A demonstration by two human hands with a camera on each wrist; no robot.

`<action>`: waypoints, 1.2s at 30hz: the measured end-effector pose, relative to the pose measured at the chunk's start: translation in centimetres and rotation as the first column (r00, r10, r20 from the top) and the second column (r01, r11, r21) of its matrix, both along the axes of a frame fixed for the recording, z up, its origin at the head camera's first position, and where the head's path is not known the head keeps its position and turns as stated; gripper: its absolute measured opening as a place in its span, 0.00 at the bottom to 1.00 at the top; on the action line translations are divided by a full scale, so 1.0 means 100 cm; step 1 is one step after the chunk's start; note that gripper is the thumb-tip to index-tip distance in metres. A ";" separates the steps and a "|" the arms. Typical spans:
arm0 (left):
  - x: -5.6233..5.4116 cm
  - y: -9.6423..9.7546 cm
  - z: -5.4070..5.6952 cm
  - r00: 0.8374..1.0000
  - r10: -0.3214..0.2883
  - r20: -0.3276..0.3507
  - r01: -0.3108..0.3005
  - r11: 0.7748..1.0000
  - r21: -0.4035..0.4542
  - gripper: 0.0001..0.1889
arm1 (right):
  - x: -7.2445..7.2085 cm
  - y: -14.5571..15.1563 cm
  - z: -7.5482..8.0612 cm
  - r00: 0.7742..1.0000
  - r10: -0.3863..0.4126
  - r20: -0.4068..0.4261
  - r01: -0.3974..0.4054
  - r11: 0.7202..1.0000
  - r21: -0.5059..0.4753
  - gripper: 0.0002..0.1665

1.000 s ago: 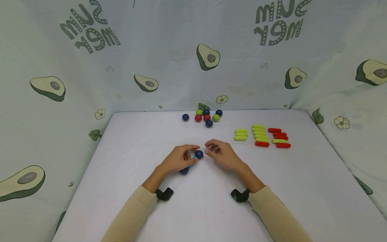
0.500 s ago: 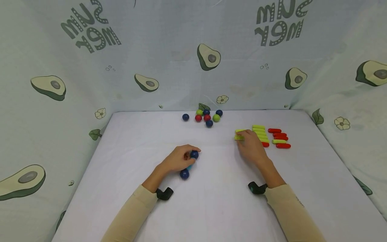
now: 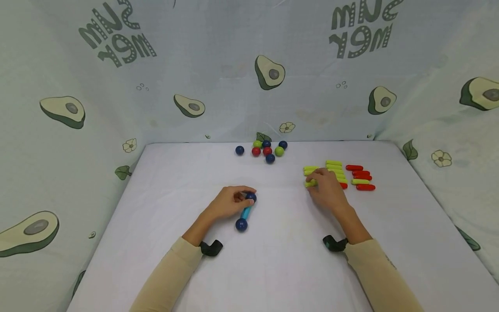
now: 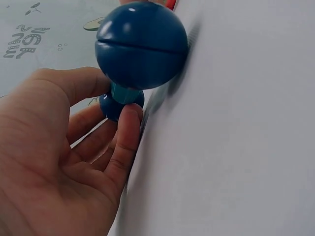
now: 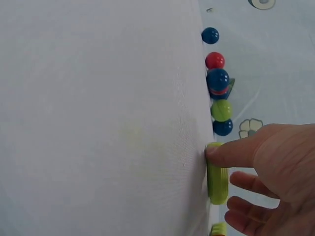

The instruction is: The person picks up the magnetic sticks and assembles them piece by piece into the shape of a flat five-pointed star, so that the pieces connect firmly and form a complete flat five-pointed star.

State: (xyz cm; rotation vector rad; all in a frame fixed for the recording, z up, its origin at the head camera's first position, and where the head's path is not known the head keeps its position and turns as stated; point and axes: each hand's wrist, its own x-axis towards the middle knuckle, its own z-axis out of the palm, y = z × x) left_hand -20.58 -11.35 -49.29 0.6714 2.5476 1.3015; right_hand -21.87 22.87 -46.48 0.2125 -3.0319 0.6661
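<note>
My left hand pinches a piece made of a light blue rod with a dark blue ball at each end. Its fingers are at the far ball; the near ball sticks out toward me. In the left wrist view that near ball looms large, and thumb and fingers close round the other end. Over on the right, my right hand pinches a yellow-green rod between thumb and finger. The right wrist view has the thumb on one end of this rod.
Loose balls in dark blue, red and green lie at the table's back edge. Beside the right hand are more yellow-green rods and several red rods. An avocado-print cloth hangs behind the white table.
My right hand has gone from beside the left hand to the yellow-green rods and drawn one slightly toward me. The left hand has shifted the ball-and-rod piece, baring more of the blue rod.
</note>
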 end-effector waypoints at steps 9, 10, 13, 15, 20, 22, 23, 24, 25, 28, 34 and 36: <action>-0.002 -0.004 -0.001 0.999 0.016 0.050 -0.019 0.998 0.058 0.18 | 0.007 -0.017 -0.005 0.991 0.119 0.066 -0.109 0.985 -0.135 0.17; -0.002 -0.004 -0.001 0.998 0.014 0.054 -0.017 0.998 0.060 0.18 | 0.008 -0.021 -0.005 0.988 0.136 0.067 -0.125 0.981 -0.146 0.17; -0.003 -0.004 -0.002 0.998 0.007 0.065 -0.011 0.998 0.060 0.18 | 0.011 -0.034 -0.005 0.981 0.188 0.056 -0.176 0.968 -0.177 0.17; -0.004 -0.003 -0.002 0.997 0.009 0.072 -0.013 0.998 0.056 0.18 | 0.014 -0.044 -0.004 0.976 0.214 0.051 -0.200 0.961 -0.191 0.16; -0.003 -0.002 -0.002 0.997 0.012 0.072 -0.016 0.999 0.052 0.18 | 0.018 -0.067 -0.005 0.960 0.277 0.040 -0.262 0.941 -0.215 0.15; -0.003 -0.002 -0.001 0.997 0.006 0.072 -0.011 0.998 0.058 0.18 | 0.018 -0.074 -0.007 0.952 0.304 0.036 -0.289 0.931 -0.222 0.15; -0.003 -0.002 -0.001 0.997 0.004 0.072 -0.008 0.998 0.061 0.18 | 0.018 -0.078 -0.007 0.948 0.317 0.036 -0.301 0.926 -0.226 0.15; -0.003 -0.002 -0.001 0.997 0.001 0.072 -0.006 0.998 0.064 0.18 | 0.018 -0.081 -0.007 0.943 0.330 0.034 -0.314 0.921 -0.230 0.15; -0.003 -0.002 -0.001 0.997 -0.002 0.072 -0.003 0.998 0.067 0.18 | 0.019 -0.085 -0.007 0.938 0.344 0.029 -0.328 0.915 -0.235 0.15; -0.004 -0.002 -0.002 0.997 -0.008 0.071 0.003 0.997 0.071 0.18 | 0.021 -0.093 -0.007 0.923 0.385 0.012 -0.370 0.895 -0.250 0.15; -0.003 -0.001 0.002 0.999 0.007 0.043 -0.009 0.999 0.048 0.15 | 0.022 -0.102 -0.007 0.913 0.408 -0.023 -0.399 0.879 -0.262 0.14; -0.002 0.001 0.004 1.000 0.023 0.011 -0.023 1.000 0.014 0.14 | 0.021 -0.104 -0.008 0.912 0.409 -0.039 -0.404 0.875 -0.266 0.14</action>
